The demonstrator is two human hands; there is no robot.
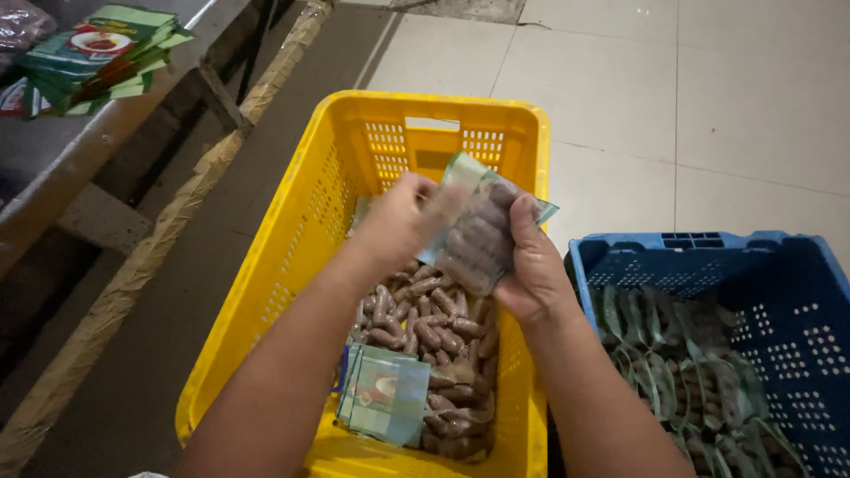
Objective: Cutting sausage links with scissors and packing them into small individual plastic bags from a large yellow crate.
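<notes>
Over a yellow plastic crate (292,265), both hands grip one clear pouch (482,232) with a green printed edge, filled with brown pods. My right hand (531,270) grips the pouch from its right side. My left hand (403,221) is at the pouch's open top left, blurred by motion. Loose brown pods (434,323) lie in a heap in the crate below the hands. A small stack of empty green printed pouches (382,394) rests on the pods at the crate's near left.
A blue plastic crate (797,292) at the right holds several filled pouches (686,372). A metal table (62,150) at the upper left carries a pile of green pouches (97,53). Pale floor tiles (691,97) lie beyond both crates.
</notes>
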